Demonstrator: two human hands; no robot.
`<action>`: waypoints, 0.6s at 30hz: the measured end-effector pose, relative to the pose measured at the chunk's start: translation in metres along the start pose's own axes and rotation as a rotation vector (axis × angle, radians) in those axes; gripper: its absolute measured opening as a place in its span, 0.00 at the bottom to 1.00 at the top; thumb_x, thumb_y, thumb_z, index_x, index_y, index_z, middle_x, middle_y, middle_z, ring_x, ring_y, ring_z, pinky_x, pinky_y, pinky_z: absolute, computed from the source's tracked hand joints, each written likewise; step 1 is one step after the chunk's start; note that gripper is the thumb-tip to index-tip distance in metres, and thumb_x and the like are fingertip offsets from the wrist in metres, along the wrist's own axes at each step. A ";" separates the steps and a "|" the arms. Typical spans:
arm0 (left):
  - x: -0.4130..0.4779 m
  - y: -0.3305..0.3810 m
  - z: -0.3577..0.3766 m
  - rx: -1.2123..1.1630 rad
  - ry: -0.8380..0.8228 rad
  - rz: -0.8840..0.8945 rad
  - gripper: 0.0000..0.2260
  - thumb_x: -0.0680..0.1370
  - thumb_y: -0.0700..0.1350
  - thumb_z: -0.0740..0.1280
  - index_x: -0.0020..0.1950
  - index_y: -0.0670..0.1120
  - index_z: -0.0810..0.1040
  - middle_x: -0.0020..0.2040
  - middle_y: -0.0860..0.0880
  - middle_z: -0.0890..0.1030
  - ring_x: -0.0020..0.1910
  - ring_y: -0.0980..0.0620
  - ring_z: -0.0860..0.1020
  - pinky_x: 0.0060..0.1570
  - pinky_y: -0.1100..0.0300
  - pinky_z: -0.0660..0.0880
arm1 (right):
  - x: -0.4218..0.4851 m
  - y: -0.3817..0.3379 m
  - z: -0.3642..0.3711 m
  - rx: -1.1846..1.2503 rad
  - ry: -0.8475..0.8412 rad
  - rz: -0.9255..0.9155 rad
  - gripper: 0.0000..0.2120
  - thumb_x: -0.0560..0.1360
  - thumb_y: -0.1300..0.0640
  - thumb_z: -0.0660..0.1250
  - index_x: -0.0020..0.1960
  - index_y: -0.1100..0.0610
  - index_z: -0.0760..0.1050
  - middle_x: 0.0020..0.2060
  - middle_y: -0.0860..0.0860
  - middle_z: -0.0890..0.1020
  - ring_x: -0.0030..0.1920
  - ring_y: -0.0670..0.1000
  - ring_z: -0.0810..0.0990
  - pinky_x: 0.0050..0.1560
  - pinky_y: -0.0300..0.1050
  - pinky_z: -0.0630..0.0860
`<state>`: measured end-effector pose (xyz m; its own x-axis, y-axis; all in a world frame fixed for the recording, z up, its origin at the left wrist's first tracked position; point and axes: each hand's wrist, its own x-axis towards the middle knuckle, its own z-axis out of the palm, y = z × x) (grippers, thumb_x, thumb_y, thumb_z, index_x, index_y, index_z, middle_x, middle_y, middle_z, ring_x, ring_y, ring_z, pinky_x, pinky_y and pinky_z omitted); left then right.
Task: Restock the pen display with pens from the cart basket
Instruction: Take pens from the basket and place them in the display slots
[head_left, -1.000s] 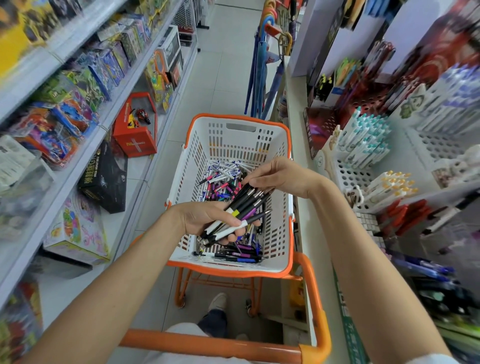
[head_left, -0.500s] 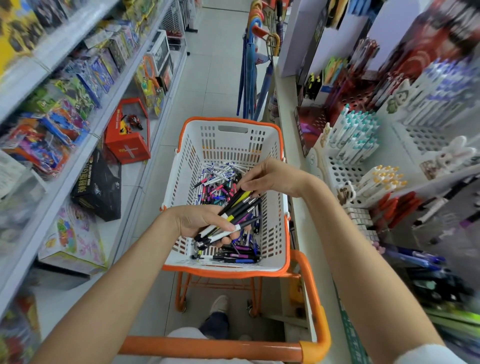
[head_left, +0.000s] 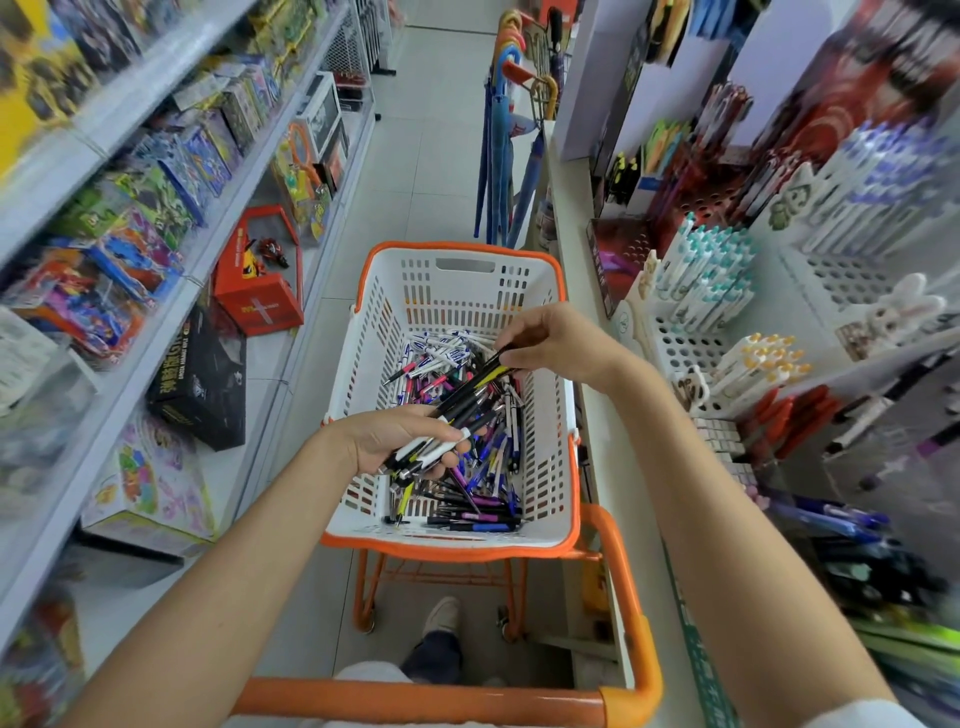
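Note:
A white cart basket (head_left: 556, 457) with an orange rim sits on an orange cart and holds a pile of loose pens (head_left: 483, 483). Over the basket, my left hand (head_left: 395, 441) grips a bundle of mostly black pens (head_left: 457, 410). My right hand (head_left: 556, 343) pinches the upper ends of that bundle, at a black and yellow pen. The pen display (head_left: 691, 338), a white perforated rack with teal-capped and orange-tipped pens, stands on the shelf to the right of the basket.
Toy boxes fill the shelves on the left (head_left: 156, 218). The orange cart handle (head_left: 426, 701) crosses the bottom of the view. Umbrellas (head_left: 498, 171) hang beyond the basket. More pens lie blurred at the lower right (head_left: 841, 525). A tiled aisle runs ahead.
The view has shifted slightly. My left hand holds the same bundle, now a little closer to the basket's left wall. My right hand stays pinched on the pen tops.

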<state>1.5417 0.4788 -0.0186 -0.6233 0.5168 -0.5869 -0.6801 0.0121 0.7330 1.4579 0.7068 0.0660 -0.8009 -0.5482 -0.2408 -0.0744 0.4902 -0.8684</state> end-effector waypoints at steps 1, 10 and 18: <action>0.000 0.002 0.001 -0.024 0.011 0.005 0.20 0.69 0.42 0.79 0.56 0.36 0.76 0.45 0.41 0.79 0.39 0.49 0.80 0.36 0.59 0.79 | -0.002 0.001 -0.002 0.009 0.027 0.003 0.05 0.75 0.68 0.71 0.47 0.60 0.82 0.43 0.57 0.85 0.42 0.53 0.85 0.50 0.45 0.83; 0.017 0.012 0.027 -0.625 0.393 0.226 0.08 0.80 0.40 0.66 0.57 0.39 0.79 0.44 0.42 0.85 0.40 0.49 0.84 0.43 0.57 0.81 | -0.018 0.010 0.020 0.144 0.885 -0.159 0.05 0.75 0.64 0.72 0.48 0.57 0.80 0.41 0.50 0.84 0.40 0.46 0.82 0.43 0.38 0.80; 0.035 0.036 0.067 -0.714 0.460 0.273 0.07 0.81 0.43 0.65 0.52 0.40 0.79 0.40 0.43 0.85 0.38 0.48 0.84 0.39 0.56 0.80 | -0.029 0.043 0.082 -0.110 0.684 -0.274 0.09 0.75 0.65 0.72 0.55 0.60 0.82 0.52 0.50 0.85 0.52 0.43 0.82 0.56 0.35 0.78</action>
<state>1.5215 0.5542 0.0101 -0.7872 0.0270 -0.6161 -0.4680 -0.6768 0.5682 1.5265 0.6879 0.0005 -0.9335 -0.1335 0.3329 -0.3547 0.4812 -0.8016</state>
